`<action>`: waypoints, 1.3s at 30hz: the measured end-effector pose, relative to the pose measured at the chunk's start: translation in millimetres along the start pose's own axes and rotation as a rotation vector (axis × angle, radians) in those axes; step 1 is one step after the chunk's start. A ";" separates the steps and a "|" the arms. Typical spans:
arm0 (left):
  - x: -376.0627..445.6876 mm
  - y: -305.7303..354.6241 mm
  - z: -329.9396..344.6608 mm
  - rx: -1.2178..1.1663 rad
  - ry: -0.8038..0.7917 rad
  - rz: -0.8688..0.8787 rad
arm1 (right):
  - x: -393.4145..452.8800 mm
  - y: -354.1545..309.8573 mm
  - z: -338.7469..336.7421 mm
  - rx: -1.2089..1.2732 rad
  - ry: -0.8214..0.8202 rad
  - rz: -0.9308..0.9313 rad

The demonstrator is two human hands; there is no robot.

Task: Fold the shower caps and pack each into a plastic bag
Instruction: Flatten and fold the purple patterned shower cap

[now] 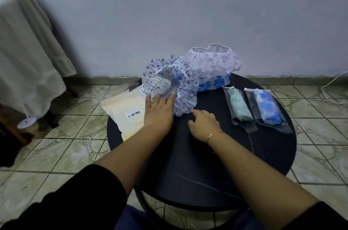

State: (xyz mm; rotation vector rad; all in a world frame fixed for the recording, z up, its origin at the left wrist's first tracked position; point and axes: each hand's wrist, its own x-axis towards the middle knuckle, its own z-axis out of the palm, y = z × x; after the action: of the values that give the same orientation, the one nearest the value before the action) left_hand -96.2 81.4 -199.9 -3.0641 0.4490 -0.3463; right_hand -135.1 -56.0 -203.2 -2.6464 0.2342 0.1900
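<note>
Pale wall, tiled floor, round black table, dim light.

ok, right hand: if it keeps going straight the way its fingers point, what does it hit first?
Probably the ruffled edge of the purple-print shower cap. The right hand lies on the dark round table, fingers aimed up-left at it; only a small gap shows, though depth is unclear.

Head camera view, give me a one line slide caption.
Left hand presses an unfolded purple-print shower cap on a round black table beside two bagged caps.

Bare table nearside — shower caps, packed bags beyond.
</note>
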 end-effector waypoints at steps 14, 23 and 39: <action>-26.1 20.5 -40.2 -0.205 0.443 0.347 | -25.9 21.9 -13.8 0.668 0.050 0.221; -85.1 45.8 -61.5 -0.299 0.337 0.476 | -69.0 45.7 -19.4 1.214 -0.059 0.452; -81.7 24.8 -62.4 -0.823 0.408 -0.203 | -96.8 85.2 -32.2 1.112 -0.059 0.574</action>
State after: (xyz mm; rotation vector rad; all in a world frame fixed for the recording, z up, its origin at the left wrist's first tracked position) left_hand -193.3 81.5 -158.1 -3.8497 0.3472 -1.0425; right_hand -243.4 -132.6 -196.0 -1.4241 0.8047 0.2296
